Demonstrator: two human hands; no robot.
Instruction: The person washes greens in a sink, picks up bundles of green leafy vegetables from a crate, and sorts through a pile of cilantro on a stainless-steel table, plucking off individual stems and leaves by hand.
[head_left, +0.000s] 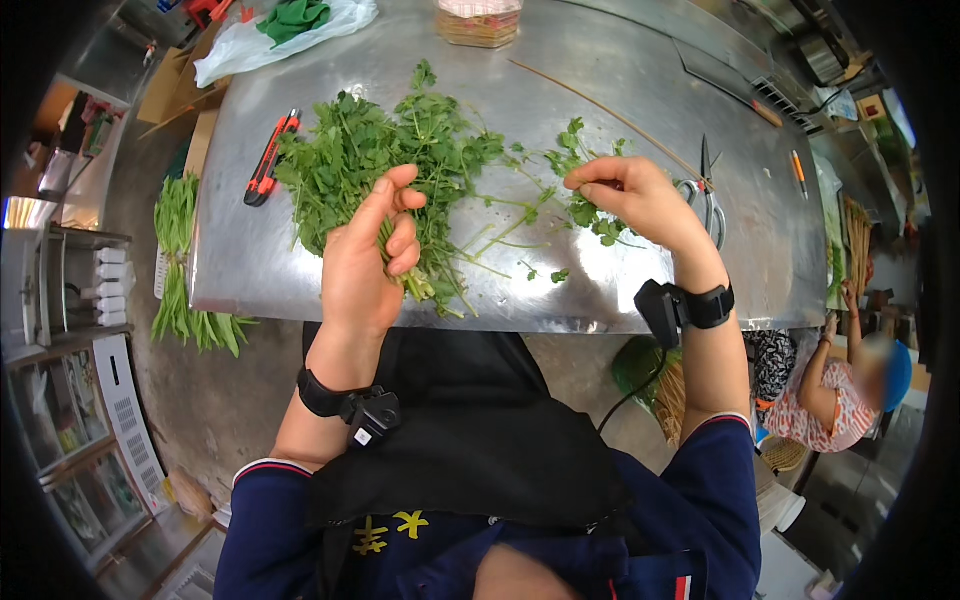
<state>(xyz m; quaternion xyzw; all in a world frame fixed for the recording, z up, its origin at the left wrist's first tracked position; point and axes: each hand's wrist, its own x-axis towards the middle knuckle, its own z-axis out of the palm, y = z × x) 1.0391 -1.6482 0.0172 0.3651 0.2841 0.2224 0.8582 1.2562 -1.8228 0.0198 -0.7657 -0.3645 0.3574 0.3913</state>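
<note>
My left hand (379, 247) is wrapped around the stems of a leafy bunch of green herbs, likely cilantro (352, 142), with the cut stem ends showing below the fingers. More of the same herb lies beside and behind that bunch on the metal table. To the right, the thumb and index finger of my right hand (634, 195) are pinched together above a small pile of herb sprigs (581, 214); whether a sprig is between them I cannot tell. Loose stems (517, 221) and leaf bits are scattered between my hands.
Around the stainless-steel table (480, 90) lie a red utility knife (270, 161), scissors (706, 199), a thin stick (607, 112), an orange pen (799, 174) and a large knife (720, 86). A container (478, 22) stands at the back. Another person (832, 397) is at the right.
</note>
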